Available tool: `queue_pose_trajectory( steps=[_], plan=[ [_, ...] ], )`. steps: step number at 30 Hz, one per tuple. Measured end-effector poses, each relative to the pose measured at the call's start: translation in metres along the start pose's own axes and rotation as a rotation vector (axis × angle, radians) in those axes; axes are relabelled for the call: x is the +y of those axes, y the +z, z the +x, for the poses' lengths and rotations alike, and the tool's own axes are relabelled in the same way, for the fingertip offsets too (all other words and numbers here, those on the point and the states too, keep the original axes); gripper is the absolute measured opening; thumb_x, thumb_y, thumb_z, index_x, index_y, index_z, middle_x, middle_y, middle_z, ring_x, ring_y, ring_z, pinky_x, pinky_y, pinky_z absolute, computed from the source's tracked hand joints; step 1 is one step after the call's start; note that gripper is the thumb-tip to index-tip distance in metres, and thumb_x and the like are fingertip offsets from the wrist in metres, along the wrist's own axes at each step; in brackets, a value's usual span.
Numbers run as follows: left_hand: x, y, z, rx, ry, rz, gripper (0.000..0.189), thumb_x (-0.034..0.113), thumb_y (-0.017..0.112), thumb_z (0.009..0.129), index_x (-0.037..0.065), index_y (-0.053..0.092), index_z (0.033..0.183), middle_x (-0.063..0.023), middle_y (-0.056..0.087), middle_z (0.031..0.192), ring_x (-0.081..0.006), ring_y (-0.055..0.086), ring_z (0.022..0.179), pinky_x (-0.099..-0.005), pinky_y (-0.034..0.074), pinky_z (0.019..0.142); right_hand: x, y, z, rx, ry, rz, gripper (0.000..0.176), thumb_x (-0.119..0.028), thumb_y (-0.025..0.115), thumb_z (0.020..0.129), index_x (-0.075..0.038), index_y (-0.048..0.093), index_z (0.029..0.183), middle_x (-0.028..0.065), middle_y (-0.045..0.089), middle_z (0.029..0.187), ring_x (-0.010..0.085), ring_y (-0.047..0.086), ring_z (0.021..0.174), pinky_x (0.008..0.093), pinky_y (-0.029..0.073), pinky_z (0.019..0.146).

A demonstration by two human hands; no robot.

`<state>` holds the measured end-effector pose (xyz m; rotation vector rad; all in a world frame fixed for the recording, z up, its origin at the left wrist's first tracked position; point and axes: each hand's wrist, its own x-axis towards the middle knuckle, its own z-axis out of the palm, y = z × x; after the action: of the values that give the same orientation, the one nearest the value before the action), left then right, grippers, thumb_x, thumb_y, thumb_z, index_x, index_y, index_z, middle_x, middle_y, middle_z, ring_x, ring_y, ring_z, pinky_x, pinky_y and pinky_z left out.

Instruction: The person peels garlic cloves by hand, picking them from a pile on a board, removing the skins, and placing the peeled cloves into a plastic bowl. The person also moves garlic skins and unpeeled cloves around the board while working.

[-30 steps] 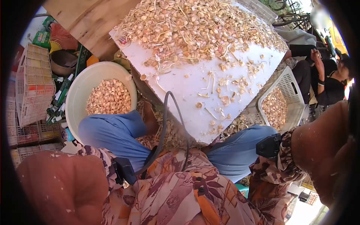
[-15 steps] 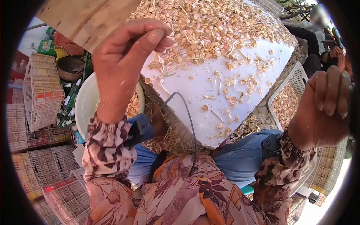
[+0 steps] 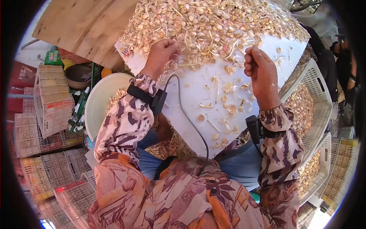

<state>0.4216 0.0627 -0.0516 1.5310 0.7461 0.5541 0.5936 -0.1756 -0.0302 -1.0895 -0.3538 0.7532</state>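
A heap of garlic cloves [image 3: 206, 26], mixed with papery skins and dry stalks, covers the far part of a white board [image 3: 183, 110]. At the heap's near left edge is my left hand [image 3: 160, 57], its thumb and fingertips drawn together; whatever they pinch is too small or hidden to name. My right hand [image 3: 263, 74] is above the board at the heap's near right side, fingers curled in and thumb pressed against them. I cannot make out anything in it. Loose skins and bits of stalk [image 3: 231, 108] are scattered on the board between and below my hands.
A pale round tub [image 3: 91, 103] with cloves stands left of the board. On the right are white plastic crates [image 3: 322, 86] of cloves. Stacked crates [image 3: 53, 103] and a dark metal bowl [image 3: 78, 76] are farther left. Another person's dark sleeve [image 3: 318, 45] shows at right.
My left hand has moved forward and right to the heap's edge. My right hand has come in from the far right, over the crate side, to above the board. The view has shifted slightly.
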Motion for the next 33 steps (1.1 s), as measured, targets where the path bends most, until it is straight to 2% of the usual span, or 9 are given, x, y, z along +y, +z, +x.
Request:
queue_pose_trajectory(
  steps=[6,8,11,15,18,22,24,27,33],
  plan=[
    [0.015,0.046,-0.09,-0.104,0.01,-0.172,0.014,0.016,0.059,0.089,0.002,0.061,0.092,-0.0027,0.063,0.085,-0.0108,0.058,0.073,-0.0227,0.046,0.065,0.046,0.028,-0.034,-0.265,0.365,0.061,0.041,-0.037,0.042,0.097,-0.001,0.053,0.113,0.0061,0.058,0.088,0.0121,0.055,0.075,0.0247,0.047,0.063],
    [0.012,0.068,-0.112,-0.136,0.399,0.379,0.013,0.014,0.064,0.085,0.002,0.064,0.09,-0.0012,0.063,0.084,-0.0113,0.057,0.072,-0.0214,0.044,0.064,0.047,0.03,-0.048,-0.221,0.475,0.183,0.038,-0.033,0.048,0.094,0.0,0.053,0.111,0.009,0.057,0.09,0.017,0.055,0.08,0.0287,0.048,0.066],
    [0.01,0.064,-0.098,-0.129,0.563,0.529,0.013,0.011,0.066,0.081,0.002,0.067,0.09,0.0001,0.063,0.083,-0.0096,0.056,0.073,-0.021,0.044,0.065,0.047,0.019,-0.055,-0.172,0.595,0.243,0.03,-0.029,0.049,0.094,-0.002,0.057,0.098,0.0029,0.052,0.079,0.0106,0.045,0.066,0.0217,0.037,0.053],
    [-0.003,0.013,0.004,0.124,0.298,0.401,0.015,0.009,0.062,0.079,0.001,0.067,0.091,-0.0103,0.066,0.082,-0.0176,0.063,0.074,-0.0287,0.05,0.067,-0.022,-0.011,-0.054,-0.092,0.159,-0.273,0.02,-0.023,0.055,0.089,-0.003,0.06,0.086,-0.0058,0.041,0.064,0.0021,0.033,0.055,0.0183,0.023,0.045],
    [-0.006,0.012,0.045,-0.07,0.559,0.963,0.017,0.009,0.06,0.075,0.002,0.066,0.09,-0.0155,0.065,0.083,-0.0286,0.063,0.075,-0.0344,0.05,0.068,-0.041,-0.059,-0.039,0.063,-0.214,-1.084,0.019,-0.019,0.059,0.084,-0.001,0.066,0.087,0.0035,0.065,0.074,0.0164,0.059,0.067,0.0286,0.047,0.068],
    [-0.008,0.024,0.064,-0.189,0.545,1.228,0.015,0.009,0.058,0.073,0.001,0.065,0.084,-0.017,0.063,0.079,-0.0318,0.062,0.077,-0.0371,0.05,0.067,-0.03,-0.071,-0.028,0.03,-0.466,-1.382,0.021,-0.022,0.061,0.083,-0.002,0.067,0.087,0.0143,0.066,0.078,0.0256,0.063,0.072,0.0327,0.048,0.069],
    [-0.005,0.022,0.055,-0.244,0.35,0.852,0.013,0.009,0.057,0.075,0.001,0.064,0.083,-0.0139,0.062,0.076,-0.0256,0.063,0.071,-0.0345,0.05,0.064,-0.024,-0.06,-0.021,0.024,-0.585,-1.353,0.023,-0.024,0.061,0.083,-0.002,0.067,0.088,0.0163,0.066,0.08,0.0281,0.063,0.074,0.0339,0.048,0.069],
    [-0.01,0.013,0.049,-0.139,0.466,0.757,0.01,0.005,0.056,0.078,0.0,0.063,0.081,-0.0091,0.063,0.075,-0.0168,0.061,0.061,-0.0294,0.049,0.059,-0.015,-0.044,-0.01,0.046,-0.388,-1.074,0.022,-0.022,0.062,0.082,-0.001,0.067,0.088,0.0135,0.066,0.077,0.0248,0.063,0.069,0.0328,0.047,0.067],
    [0.014,0.044,0.008,-0.185,0.139,0.095,0.01,0.01,0.06,0.083,0.0,0.063,0.085,-0.0013,0.058,0.07,-0.009,0.054,0.064,-0.0221,0.044,0.062,0.012,-0.006,-0.006,-0.016,-0.081,-0.563,0.027,-0.025,0.059,0.086,0.0,0.067,0.09,0.0012,0.061,0.069,0.0079,0.055,0.063,0.0237,0.046,0.057]
  ],
)
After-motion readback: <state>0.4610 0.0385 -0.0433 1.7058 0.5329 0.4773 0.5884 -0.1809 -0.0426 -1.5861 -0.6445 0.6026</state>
